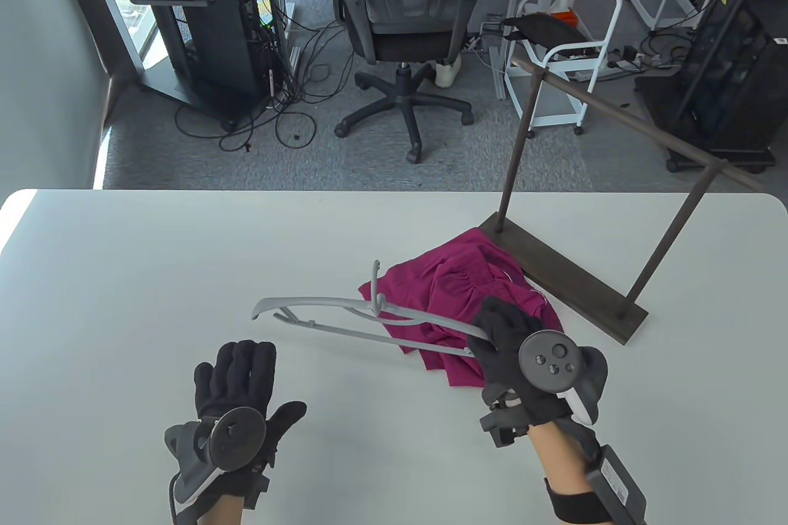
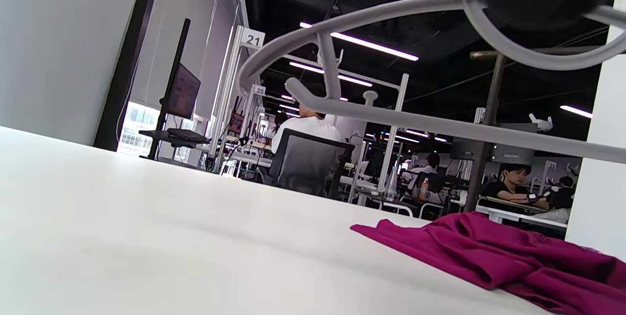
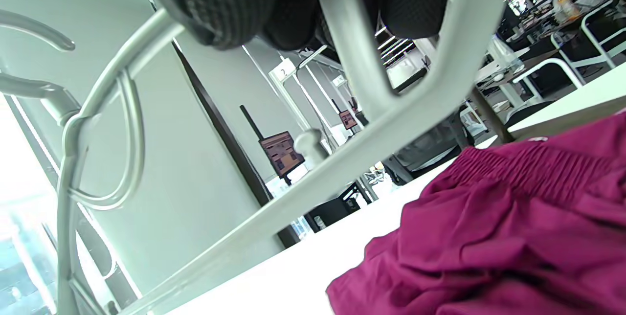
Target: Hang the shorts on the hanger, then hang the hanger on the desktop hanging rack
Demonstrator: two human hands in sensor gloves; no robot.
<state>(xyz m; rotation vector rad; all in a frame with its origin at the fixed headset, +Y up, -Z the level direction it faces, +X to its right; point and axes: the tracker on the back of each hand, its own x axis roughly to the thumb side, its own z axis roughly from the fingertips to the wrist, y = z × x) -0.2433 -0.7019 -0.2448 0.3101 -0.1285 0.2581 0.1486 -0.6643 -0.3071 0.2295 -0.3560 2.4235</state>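
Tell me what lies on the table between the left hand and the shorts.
In the table view, only bare table separates the left hand from the shorts. The hanger, gripped by the right hand, juts out above that stretch.

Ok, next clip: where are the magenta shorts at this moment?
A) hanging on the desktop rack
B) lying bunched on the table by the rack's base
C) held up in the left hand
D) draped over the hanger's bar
B: the shorts lie crumpled on the table beside the rack base, while the right hand grips the hanger above them.
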